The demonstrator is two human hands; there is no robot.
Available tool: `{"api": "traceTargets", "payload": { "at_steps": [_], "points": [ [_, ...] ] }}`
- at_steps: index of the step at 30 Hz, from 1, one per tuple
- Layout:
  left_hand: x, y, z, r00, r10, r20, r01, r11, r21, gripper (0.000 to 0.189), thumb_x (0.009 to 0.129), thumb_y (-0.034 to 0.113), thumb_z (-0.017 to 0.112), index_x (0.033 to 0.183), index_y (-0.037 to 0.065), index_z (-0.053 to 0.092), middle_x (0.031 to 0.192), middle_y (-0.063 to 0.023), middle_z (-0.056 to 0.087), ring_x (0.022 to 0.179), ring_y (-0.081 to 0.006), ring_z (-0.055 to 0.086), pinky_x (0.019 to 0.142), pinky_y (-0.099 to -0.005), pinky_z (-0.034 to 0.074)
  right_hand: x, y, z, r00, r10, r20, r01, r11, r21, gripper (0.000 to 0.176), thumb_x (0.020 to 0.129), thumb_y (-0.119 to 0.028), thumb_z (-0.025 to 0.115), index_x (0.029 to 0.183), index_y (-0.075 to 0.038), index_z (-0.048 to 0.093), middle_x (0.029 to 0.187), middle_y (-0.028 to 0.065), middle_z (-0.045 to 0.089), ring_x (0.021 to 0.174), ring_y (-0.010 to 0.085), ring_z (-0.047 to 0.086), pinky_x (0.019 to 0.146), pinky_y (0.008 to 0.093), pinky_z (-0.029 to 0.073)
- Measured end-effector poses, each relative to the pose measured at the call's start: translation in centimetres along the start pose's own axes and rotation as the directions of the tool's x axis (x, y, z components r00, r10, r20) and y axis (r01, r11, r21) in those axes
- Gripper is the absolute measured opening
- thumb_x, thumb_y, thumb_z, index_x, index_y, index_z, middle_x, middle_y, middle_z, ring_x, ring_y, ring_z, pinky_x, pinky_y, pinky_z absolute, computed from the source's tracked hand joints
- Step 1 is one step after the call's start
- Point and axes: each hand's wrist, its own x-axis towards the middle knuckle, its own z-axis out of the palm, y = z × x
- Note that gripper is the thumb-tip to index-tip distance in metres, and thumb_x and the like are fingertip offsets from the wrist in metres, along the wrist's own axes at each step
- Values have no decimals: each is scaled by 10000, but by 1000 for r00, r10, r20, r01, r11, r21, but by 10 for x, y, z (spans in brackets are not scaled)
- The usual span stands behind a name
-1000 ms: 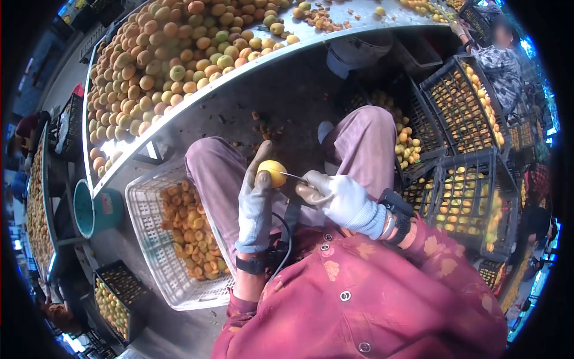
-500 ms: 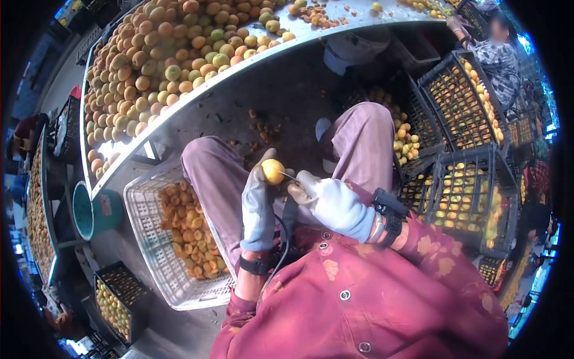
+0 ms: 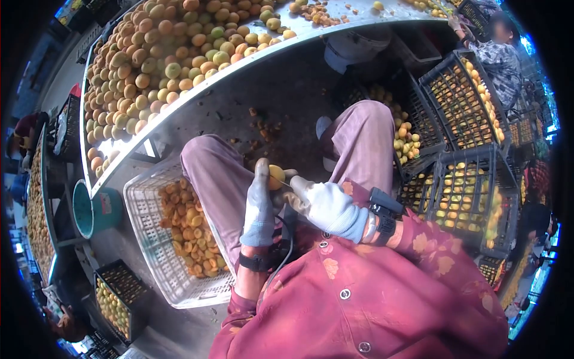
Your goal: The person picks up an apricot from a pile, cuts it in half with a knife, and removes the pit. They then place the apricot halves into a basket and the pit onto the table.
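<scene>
Fingers of the left hand [image 3: 260, 202], in a grey glove, are curled round a yellow apricot [image 3: 275, 176]. The thumb stands up along its near side, and the fruit is held over the lap, between the two knees in mauve trousers [image 3: 218, 173]. The right hand [image 3: 323, 204], in a white glove, is closed on a small knife [image 3: 287, 183]. Its handle is hidden in the fist, and only a thin sliver of blade shows, its tip meeting the apricot's right side. Both hands are close together, nearly touching at the fruit.

A black strap [image 3: 254, 262] circles the left wrist and a black device [image 3: 382, 210] sits on the right wrist, with a dark cable [image 3: 286, 242] running down between the arms to the red floral shirt [image 3: 359, 287].

Just left of the left knee stands a white plastic basket [image 3: 142, 224], partly filled with cut apricot halves [image 3: 186, 230]. Beyond it are a teal bucket [image 3: 109, 210] and a small dark crate [image 3: 116, 299] of fruit. Ahead runs a long metal table [image 3: 353, 15] piled with whole apricots [image 3: 161, 60] — orange, yellow and some green. To the right, black crates [image 3: 463, 157] are stacked, also holding apricots. Bits of fruit lie on the floor [image 3: 281, 96] under the table — and at the far right end of the table sits another person in a patterned sleeve [image 3: 501, 63].
</scene>
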Motion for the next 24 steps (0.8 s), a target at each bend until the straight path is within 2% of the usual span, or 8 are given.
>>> {"api": "traceTargets", "payload": {
  "at_steps": [6,9,11,15,18,20,23,24],
  "points": [
    [-12,0,-1,996,72,57,-75,996,47,550,981,522,472,1062,16,672,773,-6,648,592,-36,499,518,-185,342,1,-1,-11,987,47,155,-90,954,286,335,991,-372,495,1161,-89,558,692,184,640,629,325,667,552,409,491],
    [-16,-2,-5,974,187,128,-192,981,27,533,985,499,475,1094,12,661,805,-6,648,635,-39,511,561,-184,367,4,7,-8,938,69,340,-254,803,538,349,993,-385,495,1161,-89,574,630,124,595,553,231,622,528,362,459],
    [-17,-3,-6,949,256,183,-263,965,14,518,987,473,481,1151,9,640,829,-2,641,669,-42,519,601,-184,387,7,-1,-26,766,121,631,-583,544,603,335,992,-383,489,1053,-69,591,605,16,537,534,114,512,511,298,414],
    [-16,-5,-10,941,284,181,-303,949,85,553,986,489,461,1213,10,617,828,5,630,671,-36,520,613,-178,392,0,11,-20,952,-56,302,-90,890,446,327,969,-376,545,1050,-67,614,611,72,568,561,180,597,510,322,441],
    [-15,-2,-24,943,244,225,-236,970,-62,657,978,569,394,1253,11,605,818,3,624,654,-29,510,586,-167,371,6,3,-59,831,210,514,-400,869,290,319,956,-375,573,1030,-69,622,618,50,566,550,142,575,515,295,438],
    [-16,6,-34,936,229,267,-223,973,-52,548,984,466,448,1243,9,606,809,8,626,661,-59,542,594,-191,413,5,2,-67,826,333,455,-559,588,584,332,911,-392,649,990,-70,639,639,-18,559,575,53,531,548,246,437],
    [-12,-4,-17,918,360,166,-396,865,308,437,975,329,487,1255,9,588,801,0,656,670,-107,592,646,-232,476,18,5,-43,941,263,213,-332,595,732,376,886,-404,682,1007,-52,626,726,27,627,673,96,604,619,245,472],
    [-20,-1,-5,955,244,172,-272,947,171,420,948,256,517,1285,8,556,894,-48,690,741,-145,630,700,-265,510,21,6,-29,993,110,48,-113,722,683,399,874,-402,695,1016,-39,614,816,88,675,756,162,659,689,272,492]
  ]
}}
